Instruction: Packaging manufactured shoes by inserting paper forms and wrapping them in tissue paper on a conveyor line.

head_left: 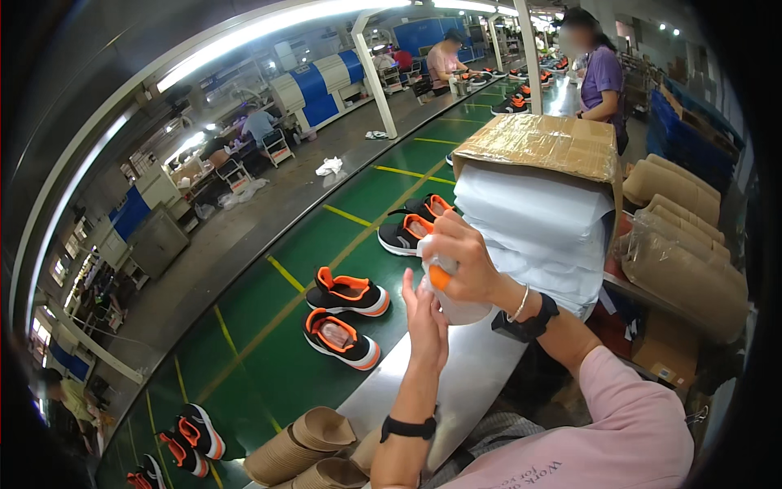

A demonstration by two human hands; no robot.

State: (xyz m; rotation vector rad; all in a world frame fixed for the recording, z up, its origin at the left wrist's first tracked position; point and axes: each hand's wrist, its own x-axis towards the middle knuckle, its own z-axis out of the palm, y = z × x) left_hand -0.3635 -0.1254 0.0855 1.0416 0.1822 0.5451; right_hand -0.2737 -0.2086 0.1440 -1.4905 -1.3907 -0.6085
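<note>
My right hand (pixel 460 257) is closed around a crumpled sheet of white paper (pixel 428 254). A small orange piece (pixel 441 278) shows at its fingers; I cannot make out what it is. Just below, my left hand (pixel 427 326) has its thumb raised and its fingers stretched out against the paper's side. Left of my hands, a pair of black sneakers with orange lining (pixel 346 295) lies on the green conveyor belt (pixel 269 326); the nearer shoe has pale stuffing inside. Another such pair (pixel 399 236) sits beyond my hands, partly hidden by them.
A cardboard box (pixel 533 147) with stacked white paper (pixel 529 204) stands right of the belt. Nested brown card inserts (pixel 305 444) lie at the near edge; wrapped brown bundles (pixel 676 261) are at right. More sneakers (pixel 191 440) sit lower left. A person in purple (pixel 601 81) stands farther along.
</note>
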